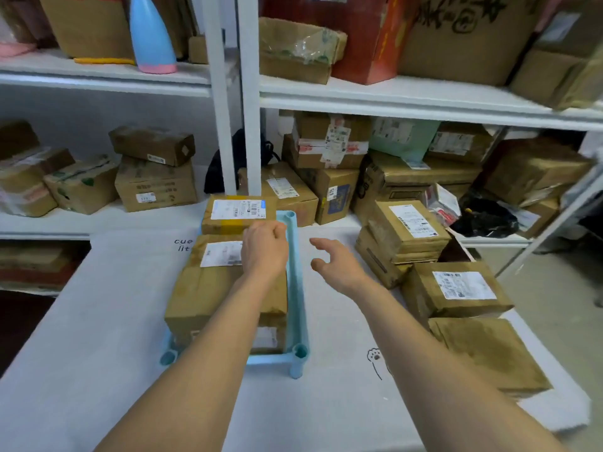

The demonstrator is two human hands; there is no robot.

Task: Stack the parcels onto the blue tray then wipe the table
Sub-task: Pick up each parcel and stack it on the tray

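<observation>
White shelves [424,102] packed with boxes back a desk [98,321] under a pale cloth. On it the tray [295,282] sits left of centre holding two parcels, a far parcel [236,213] and a near parcel [208,295], which lie end to end and fill it from rim to rim. The left hand [265,247] rests on them where the two meet, fingers curled under and hidden, so I cannot tell whether it grips anything or only steadies. The right hand [336,265] hovers over bare cloth just right of the tray, fingers spread and holding nothing, aimed toward the loose parcels on the desk's right side. These are a stack [404,233] at the back, a labelled parcel [456,288] in front of it, and a flat parcel [489,357] nearest, its corner close to the desk's right edge. By my reading the stacking is part done and the wiping not begun; nothing to wipe with shows. The next move likely calls for a wide grip on one right-side parcel and a lift over the tray's raised rim and corner post [298,352] onto a second layer. Open room lies between the tray and the loose parcels and along the near edge; behind, the shelves crowd close
</observation>
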